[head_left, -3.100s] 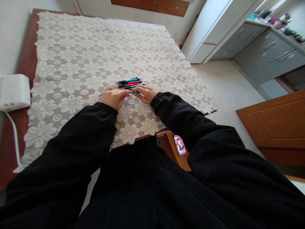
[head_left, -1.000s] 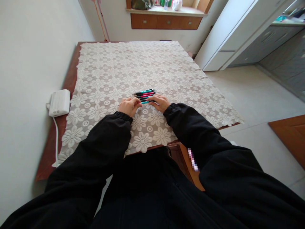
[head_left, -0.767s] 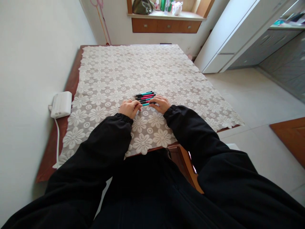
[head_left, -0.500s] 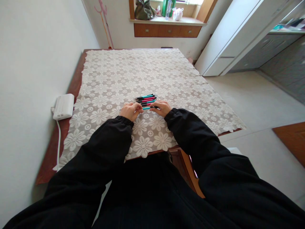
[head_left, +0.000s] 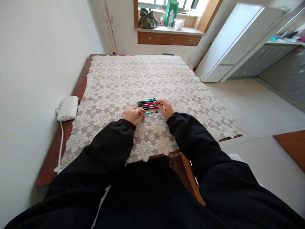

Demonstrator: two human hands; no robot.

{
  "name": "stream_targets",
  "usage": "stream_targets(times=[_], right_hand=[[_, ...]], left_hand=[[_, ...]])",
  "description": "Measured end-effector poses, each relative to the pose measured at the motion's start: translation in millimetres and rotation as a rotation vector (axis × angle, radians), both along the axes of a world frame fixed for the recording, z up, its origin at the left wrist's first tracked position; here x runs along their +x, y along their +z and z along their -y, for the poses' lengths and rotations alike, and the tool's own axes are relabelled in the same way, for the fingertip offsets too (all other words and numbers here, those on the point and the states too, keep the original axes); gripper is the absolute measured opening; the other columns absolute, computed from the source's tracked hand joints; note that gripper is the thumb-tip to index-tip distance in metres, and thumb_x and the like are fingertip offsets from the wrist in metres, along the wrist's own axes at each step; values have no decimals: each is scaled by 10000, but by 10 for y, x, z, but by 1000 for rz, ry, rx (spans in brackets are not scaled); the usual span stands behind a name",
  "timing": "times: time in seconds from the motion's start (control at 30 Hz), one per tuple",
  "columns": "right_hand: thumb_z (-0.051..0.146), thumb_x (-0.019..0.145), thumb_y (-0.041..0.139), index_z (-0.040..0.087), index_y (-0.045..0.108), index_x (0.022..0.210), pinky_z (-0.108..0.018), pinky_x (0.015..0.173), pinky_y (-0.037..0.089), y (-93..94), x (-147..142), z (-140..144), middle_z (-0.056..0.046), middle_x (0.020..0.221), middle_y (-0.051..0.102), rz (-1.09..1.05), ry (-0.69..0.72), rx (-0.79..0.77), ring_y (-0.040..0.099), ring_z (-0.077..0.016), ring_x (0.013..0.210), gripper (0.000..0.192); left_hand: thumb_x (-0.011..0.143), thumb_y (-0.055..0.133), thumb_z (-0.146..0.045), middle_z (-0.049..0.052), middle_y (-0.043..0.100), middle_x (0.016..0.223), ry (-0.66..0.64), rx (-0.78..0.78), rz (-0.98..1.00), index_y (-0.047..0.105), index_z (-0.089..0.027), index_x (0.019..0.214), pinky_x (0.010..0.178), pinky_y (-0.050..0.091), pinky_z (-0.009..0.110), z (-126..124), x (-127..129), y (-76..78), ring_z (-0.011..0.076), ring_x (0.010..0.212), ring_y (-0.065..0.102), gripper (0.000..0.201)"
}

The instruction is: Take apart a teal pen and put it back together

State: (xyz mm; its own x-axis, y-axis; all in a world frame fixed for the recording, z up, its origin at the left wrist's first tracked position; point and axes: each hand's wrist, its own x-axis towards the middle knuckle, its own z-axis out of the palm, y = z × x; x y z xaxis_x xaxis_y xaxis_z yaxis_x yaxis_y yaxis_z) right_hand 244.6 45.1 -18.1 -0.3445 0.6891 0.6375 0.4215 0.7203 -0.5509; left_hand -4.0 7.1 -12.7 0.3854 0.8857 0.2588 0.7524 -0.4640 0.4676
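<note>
Seen from above: both hands low on the tabletop (head_left: 78, 87), near its front edge, sleeves black.

Left hand (head_left: 135, 115): curled, fingers closed on the left end of a teal pen (head_left: 151, 112). Pen lying almost flat, left to right, just above or on the lace tablecloth (head_left: 133, 76); cannot tell if lifted.

Right hand (head_left: 166, 108): fingers half bent, tips at the right end of the pen row (head_left: 147, 103). Touching the row's right ends, thumb near the right end of the teal pen. Not clear whether gripping or only touching.

Pen row: a few pens side by side, parallel, teal and pink-red with black parts, just behind the teal pen, close to it, perhaps touching. Exact count not readable.

Tablecloth: white lace with flower pattern, covering most of the brown wooden tabletop, a bare wooden strip at the left side.

At the left strip: white box-shaped device (head_left: 68, 108) with a white cable (head_left: 60, 140) going down along the edge toward the front.

Far behind: window ledge (head_left: 166, 30) with a dark bag (head_left: 145, 19), a green bag (head_left: 172, 8), a bottle (head_left: 170, 19). To the right: white cabinet (head_left: 228, 41), grey drawers (head_left: 281, 63), pale tiled floor (head_left: 252, 105).
</note>
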Motion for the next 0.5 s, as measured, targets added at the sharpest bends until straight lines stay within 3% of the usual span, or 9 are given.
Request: stream_targets(times=[0.13, 0.27, 0.37, 0.5], right_hand=[[227, 862, 529, 164, 624, 1265, -431, 1056, 468, -33, 13, -82, -135, 1258, 660, 142, -13, -37, 585, -259, 1203, 419], [274, 803, 611, 155, 433, 1527, -531, 1217, 308, 60, -57, -302, -156, 1579, 437, 535, 63, -105, 350, -328, 1485, 755], [286, 769, 672, 138, 409, 1551, -527, 1189, 343, 230, -239, -485, -175, 1549, 467, 806, 65, -151, 426, -359, 1430, 838], [241, 775, 675, 161, 575, 1385, -390, 946, 508, 413, -554, -584, -150, 1316, 637, 1079, 90, -172, 633, -316, 1155, 624]], left_hand=[[966, 595, -345, 46, 743, 901, -118, 6, -19, 763, -236, 1112, 877, 536, 338, -16, -5, -31, 212, 886, 699, 248], [961, 629, -362, 60, 706, 888, -158, 39, -33, 775, -234, 1104, 817, 543, 315, -5, 1, -41, 192, 794, 688, 241], [973, 627, -367, 60, 692, 863, -172, 60, -41, 780, -241, 1104, 810, 537, 314, 7, 5, -34, 196, 792, 679, 238], [979, 627, -407, 67, 677, 848, -181, 72, -95, 784, -246, 1120, 787, 529, 318, 10, 7, -28, 212, 795, 677, 266]])
